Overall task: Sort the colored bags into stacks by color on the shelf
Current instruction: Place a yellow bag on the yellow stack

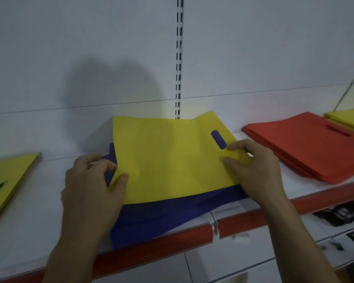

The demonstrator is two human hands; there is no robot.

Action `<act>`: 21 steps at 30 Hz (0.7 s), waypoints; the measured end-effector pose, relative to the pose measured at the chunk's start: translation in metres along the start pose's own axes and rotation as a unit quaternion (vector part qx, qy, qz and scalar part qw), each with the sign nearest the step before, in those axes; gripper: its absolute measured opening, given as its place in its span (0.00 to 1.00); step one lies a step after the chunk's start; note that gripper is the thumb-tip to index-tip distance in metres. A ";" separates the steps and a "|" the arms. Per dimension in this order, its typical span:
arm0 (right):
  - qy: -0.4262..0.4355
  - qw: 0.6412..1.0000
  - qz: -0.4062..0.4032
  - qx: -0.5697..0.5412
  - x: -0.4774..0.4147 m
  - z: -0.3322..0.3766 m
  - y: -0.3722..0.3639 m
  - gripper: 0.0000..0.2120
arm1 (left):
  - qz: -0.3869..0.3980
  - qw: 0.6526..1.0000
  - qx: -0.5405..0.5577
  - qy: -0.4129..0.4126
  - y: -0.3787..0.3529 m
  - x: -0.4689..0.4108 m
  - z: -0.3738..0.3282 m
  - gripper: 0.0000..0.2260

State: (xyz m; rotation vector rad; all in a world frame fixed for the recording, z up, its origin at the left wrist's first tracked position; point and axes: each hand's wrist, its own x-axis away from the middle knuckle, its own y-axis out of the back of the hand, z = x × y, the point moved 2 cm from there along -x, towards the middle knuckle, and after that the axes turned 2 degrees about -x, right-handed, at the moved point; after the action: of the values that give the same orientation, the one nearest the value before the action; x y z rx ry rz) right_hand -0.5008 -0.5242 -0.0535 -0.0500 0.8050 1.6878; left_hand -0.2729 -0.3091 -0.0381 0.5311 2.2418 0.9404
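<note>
A yellow bag (pixel 170 156) lies on top of blue bags (pixel 168 215) in the middle of the white shelf (pixel 28 231). Blue shows through the yellow bag's handle slot. My left hand (pixel 94 186) pinches the yellow bag's lower left corner between thumb and fingers. My right hand (pixel 255 168) pinches its right edge just below the slot. A stack of yellow bags (pixel 6 180) sits at the far left. A stack of red bags (pixel 307 146) lies to the right. More yellow bags (pixel 349 119) show at the right edge.
The shelf has a red front strip (pixel 157 248) and a white back wall with a slotted upright (pixel 179 58). Dark items (pixel 343 213) lie on a lower shelf at the bottom right.
</note>
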 end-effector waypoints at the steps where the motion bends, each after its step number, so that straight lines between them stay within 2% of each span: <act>1: 0.001 1.000 0.002 0.003 -0.002 -0.002 0.001 0.10 | -0.002 1.000 -0.001 -0.004 0.001 0.000 -0.005 0.08; 6: -0.021 0.999 -0.037 -0.033 0.001 -0.010 0.017 0.10 | 0.019 0.995 0.092 -0.030 -0.003 -0.002 -0.020 0.05; 10: -0.030 0.998 -0.059 -0.025 0.014 -0.024 0.048 0.16 | 0.043 0.984 0.169 -0.044 -0.017 0.000 -0.053 0.19; 13: -0.056 0.996 -0.063 -0.015 0.022 -0.041 0.082 0.19 | 0.078 0.981 0.140 -0.111 -0.037 0.006 -0.085 0.16; 16: -0.078 0.993 -0.090 -0.006 0.028 -0.059 0.121 0.19 | 0.105 0.977 0.123 -0.142 -0.055 0.011 -0.117 0.13; 21: -0.102 0.987 -0.127 -0.010 0.026 -0.108 0.185 0.18 | 0.158 0.966 0.143 -0.150 -0.103 0.020 -0.189 0.23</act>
State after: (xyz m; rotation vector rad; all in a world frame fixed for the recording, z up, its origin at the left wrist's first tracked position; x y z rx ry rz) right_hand -0.7119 -0.5694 -0.0590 0.0070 0.6006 1.4336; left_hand -0.4299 -0.4564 -0.0209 1.1108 2.0580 0.6302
